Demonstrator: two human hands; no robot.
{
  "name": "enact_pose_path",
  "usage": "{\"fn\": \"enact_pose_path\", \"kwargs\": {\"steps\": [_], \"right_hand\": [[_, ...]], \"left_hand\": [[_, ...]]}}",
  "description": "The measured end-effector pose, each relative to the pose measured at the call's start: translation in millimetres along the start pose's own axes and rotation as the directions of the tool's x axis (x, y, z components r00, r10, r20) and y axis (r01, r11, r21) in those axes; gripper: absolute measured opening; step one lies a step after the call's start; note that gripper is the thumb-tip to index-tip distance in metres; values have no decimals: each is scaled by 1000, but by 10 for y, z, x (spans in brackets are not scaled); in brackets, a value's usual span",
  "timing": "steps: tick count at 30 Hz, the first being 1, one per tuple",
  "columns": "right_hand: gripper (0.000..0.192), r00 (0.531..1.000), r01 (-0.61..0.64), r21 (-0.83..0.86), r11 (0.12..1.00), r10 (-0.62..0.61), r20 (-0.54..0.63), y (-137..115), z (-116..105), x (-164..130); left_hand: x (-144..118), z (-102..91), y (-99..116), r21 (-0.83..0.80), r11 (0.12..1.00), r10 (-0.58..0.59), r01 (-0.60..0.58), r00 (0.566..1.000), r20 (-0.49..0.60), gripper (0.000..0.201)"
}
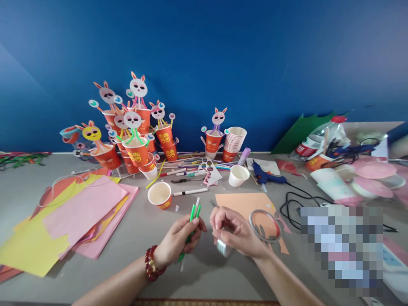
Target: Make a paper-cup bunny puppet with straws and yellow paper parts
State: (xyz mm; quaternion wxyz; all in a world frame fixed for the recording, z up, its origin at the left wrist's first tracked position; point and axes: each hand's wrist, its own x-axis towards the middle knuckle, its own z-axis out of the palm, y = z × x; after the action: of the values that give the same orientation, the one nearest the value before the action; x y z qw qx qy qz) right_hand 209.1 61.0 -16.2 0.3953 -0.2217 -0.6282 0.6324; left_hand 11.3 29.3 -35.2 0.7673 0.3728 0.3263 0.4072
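My left hand (180, 238) grips green and white paper sticks (193, 216), their upper ends pointing up and away from me. My right hand (234, 231) is closed around a small roll of clear tape (223, 247), with the fingertips curled close to the sticks' tops. Both hands hover over the grey table (197, 272) near its front edge. A red bead bracelet (151, 263) circles my left wrist.
Pink and yellow paper sheets (76, 216) lie at left. Orange bunny cups (137, 144) crowd the back, and a red cup (160, 195) sits just ahead. Orange paper (242, 202), a tape ring (265, 225), a blue glue gun (266, 175) and its black cord (296, 199) lie at right.
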Motion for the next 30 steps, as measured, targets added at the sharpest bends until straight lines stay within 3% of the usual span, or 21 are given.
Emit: {"fn": "enact_pose_path", "kwargs": {"steps": [9,16,26,30], "right_hand": [[16,999,-41,-45,998,41,-7,39,39,25],[13,997,-64,-244,968,54,-48,-1,85,47],[15,1000,-15,-207,978,10,-25,21,88,34],[15,1000,-2,-219,976,-2,-20,23,84,25]], "left_hand": [[-24,53,-18,118,991,63,-59,998,-29,40],[-55,46,12,195,974,126,-118,992,-31,40],[-32,43,-25,167,980,118,-106,991,-60,42],[-29,60,-13,254,961,131,-107,988,-81,42]]}}
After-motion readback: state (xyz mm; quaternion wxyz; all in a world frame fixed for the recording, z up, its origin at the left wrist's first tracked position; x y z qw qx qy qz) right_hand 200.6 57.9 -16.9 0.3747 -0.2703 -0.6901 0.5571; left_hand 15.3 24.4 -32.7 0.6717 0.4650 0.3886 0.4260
